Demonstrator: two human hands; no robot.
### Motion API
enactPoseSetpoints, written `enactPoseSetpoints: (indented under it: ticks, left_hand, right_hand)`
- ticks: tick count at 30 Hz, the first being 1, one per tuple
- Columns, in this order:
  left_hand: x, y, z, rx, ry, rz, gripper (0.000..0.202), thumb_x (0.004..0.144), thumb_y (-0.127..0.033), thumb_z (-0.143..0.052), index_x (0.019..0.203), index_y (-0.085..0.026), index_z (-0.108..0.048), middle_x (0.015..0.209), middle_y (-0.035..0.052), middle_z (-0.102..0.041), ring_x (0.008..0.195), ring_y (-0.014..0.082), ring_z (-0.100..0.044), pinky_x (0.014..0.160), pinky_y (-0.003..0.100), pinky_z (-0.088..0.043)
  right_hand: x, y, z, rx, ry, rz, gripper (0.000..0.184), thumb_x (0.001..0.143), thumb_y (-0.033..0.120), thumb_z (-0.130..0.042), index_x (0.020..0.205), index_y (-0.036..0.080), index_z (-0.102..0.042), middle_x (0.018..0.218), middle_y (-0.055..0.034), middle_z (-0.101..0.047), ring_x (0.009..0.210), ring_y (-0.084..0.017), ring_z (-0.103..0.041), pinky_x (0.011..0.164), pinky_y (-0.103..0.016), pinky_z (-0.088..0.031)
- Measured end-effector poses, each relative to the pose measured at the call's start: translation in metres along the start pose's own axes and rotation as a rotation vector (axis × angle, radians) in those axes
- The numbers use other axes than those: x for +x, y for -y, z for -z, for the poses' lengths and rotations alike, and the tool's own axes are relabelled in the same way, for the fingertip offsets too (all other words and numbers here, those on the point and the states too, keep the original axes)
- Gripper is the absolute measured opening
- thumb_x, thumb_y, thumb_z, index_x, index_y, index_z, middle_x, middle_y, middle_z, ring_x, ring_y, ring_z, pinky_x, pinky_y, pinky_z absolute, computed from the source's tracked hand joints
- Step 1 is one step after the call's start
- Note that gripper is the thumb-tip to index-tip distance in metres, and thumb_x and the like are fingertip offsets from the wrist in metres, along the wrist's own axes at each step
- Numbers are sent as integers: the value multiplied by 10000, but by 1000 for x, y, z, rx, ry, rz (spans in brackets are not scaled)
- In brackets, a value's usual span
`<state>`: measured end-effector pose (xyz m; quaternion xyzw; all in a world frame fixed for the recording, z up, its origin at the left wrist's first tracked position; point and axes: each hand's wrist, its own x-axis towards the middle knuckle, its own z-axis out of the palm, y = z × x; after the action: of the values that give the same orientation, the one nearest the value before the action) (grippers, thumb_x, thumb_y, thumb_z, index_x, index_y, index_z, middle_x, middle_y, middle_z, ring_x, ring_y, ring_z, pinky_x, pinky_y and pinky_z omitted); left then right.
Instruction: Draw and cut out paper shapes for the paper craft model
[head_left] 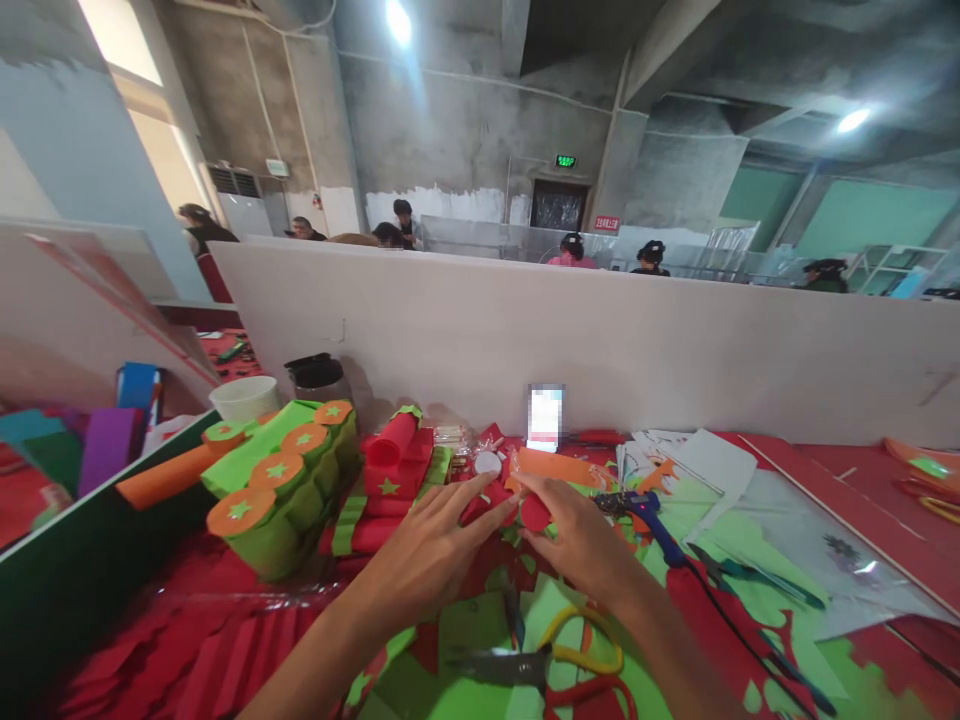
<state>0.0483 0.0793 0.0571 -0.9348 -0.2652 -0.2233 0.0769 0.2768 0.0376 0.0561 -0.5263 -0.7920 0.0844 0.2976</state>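
My left hand (439, 535) and my right hand (576, 525) meet over the middle of the table, both closed on a small red foam piece (534, 513). Its round end shows between my right thumb and fingers; my left fingertips cover the rest. An orange foam strip (559, 466) lies just behind my hands. Scissors (517, 665) with yellow and red handles rest in front, on green foam scraps (472, 625). To the right of my right hand is a blue glue gun (660, 530).
On the left stand green foam cylinders with orange starred tops (276, 470) and stacked red rolls (390, 480). Pliers (757, 575) lie at right. A lit phone (545, 418) leans on the white partition (450, 330). Several people sit beyond it.
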Motion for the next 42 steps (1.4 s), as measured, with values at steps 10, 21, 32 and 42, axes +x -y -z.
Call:
enactPoseSetpoints:
  ticks: [10,21,32,42]
  left_hand:
    - [-2,4,-6,-84,-61,93,622,957,-247,-476,1516,-254,-204,1451,102,-441,1273,267,-476,1017,437,-465]
    - [0,0,2,-30,-27,-50,587,954,-162,-467,1493,-244,-251,1415,94,-494,1235,260,-509,989,445,-477]
    - [0,-1,6,-13,-2,-68,600,949,-126,-449,1496,-259,-240,1421,90,-490,1227,256,-519,984,442,-477]
    - [-1,2,-1,-88,-35,56,603,943,-225,-504,1489,-269,-253,1430,99,-473,1243,269,-511,1004,457,-474]
  right_hand:
    - [-2,6,9,172,-4,-48,572,832,241,-691,1355,323,-474,1226,-33,-635,1126,-227,-584,972,-396,-468]
    - [2,30,30,209,34,-254,154,894,316,-591,925,229,-715,973,-29,-730,917,-209,-665,814,-318,-491]
    - [2,29,25,161,8,-241,127,914,278,-555,829,218,-628,854,-11,-694,796,-189,-629,722,-298,-452]
    - [-4,-18,61,735,-450,-292,230,896,439,-605,833,218,-607,799,-7,-599,691,-150,-537,668,-273,-460]
